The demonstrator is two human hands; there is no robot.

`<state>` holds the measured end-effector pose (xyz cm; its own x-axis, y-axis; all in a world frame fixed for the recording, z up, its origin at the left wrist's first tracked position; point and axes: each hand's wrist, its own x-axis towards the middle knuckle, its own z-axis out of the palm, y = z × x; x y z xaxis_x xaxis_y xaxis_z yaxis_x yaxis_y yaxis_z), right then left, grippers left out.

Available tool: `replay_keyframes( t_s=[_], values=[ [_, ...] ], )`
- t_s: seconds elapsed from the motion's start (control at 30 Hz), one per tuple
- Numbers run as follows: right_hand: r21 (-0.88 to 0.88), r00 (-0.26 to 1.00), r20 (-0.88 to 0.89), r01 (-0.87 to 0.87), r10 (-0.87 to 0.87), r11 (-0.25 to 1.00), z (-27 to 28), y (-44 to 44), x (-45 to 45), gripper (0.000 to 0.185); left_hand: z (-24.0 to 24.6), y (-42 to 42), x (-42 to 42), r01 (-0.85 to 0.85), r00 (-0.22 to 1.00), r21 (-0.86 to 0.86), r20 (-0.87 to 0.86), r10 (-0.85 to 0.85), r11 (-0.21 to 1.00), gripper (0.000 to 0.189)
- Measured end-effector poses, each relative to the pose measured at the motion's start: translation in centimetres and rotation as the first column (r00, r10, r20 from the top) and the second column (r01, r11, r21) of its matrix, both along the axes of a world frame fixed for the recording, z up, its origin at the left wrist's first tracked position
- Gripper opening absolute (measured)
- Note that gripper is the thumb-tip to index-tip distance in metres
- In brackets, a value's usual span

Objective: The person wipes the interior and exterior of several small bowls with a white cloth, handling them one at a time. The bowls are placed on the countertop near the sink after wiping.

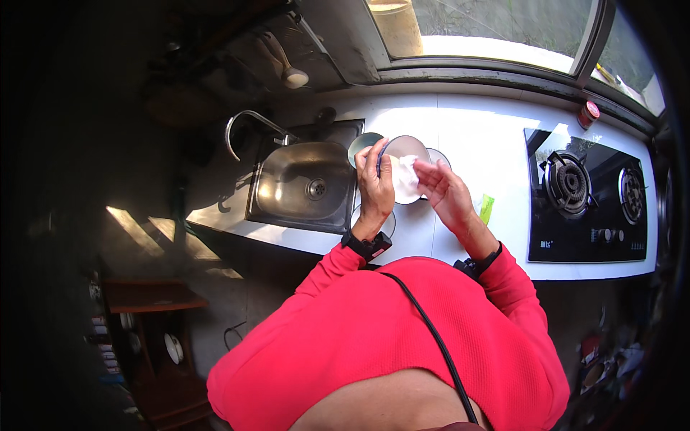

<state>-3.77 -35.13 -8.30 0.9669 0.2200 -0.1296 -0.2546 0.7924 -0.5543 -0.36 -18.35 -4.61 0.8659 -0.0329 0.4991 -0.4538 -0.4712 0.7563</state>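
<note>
My left hand [374, 180] grips the rim of a bowl [405, 148], which is tilted with its pale inside turned up. A crumpled white tissue or cloth [407, 172] lies against the inside of the bowl. My right hand [444, 191] is at the bowl's right side, its fingertips at the white tissue or cloth; whether they pinch it is not clear. Behind my hands stand a greenish bowl [364, 144] on the left and another bowl [439, 158] on the right, partly hidden. One more round dish [387, 225] shows beside my left wrist.
A steel sink [302, 207] with a curved tap [245, 113] lies to the left. On the white counter [480, 140] are a green packet [487, 209] and a black two-burner gas hob [566, 237]. A red-lidded jar [588, 114] stands near the window.
</note>
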Motion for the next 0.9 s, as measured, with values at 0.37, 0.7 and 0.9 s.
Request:
replay_keyframes(
  t_s=[0.37,0.7,0.9],
  values=[
    [-0.67,0.836,0.54,0.359,0.095,0.65,1.2,5.1,0.5,0.067,-0.8,-1.1,-1.0,-0.04,0.998,0.032,0.059,0.038,0.999,0.037],
    [-0.86,0.683,0.499,0.468,0.533,0.205,4.0,0.6,-0.1,0.036,-0.5,1.8,0.1,-0.016,0.998,0.019,0.059,0.015,1.0,0.037],
    [-0.797,0.796,0.604,0.602,0.052,0.048,3.5,-3.8,0.9,0.011,-1.4,3.9,3.3,-0.14,0.981,-0.271,-0.166,0.097,0.952,0.04]
  ],
)
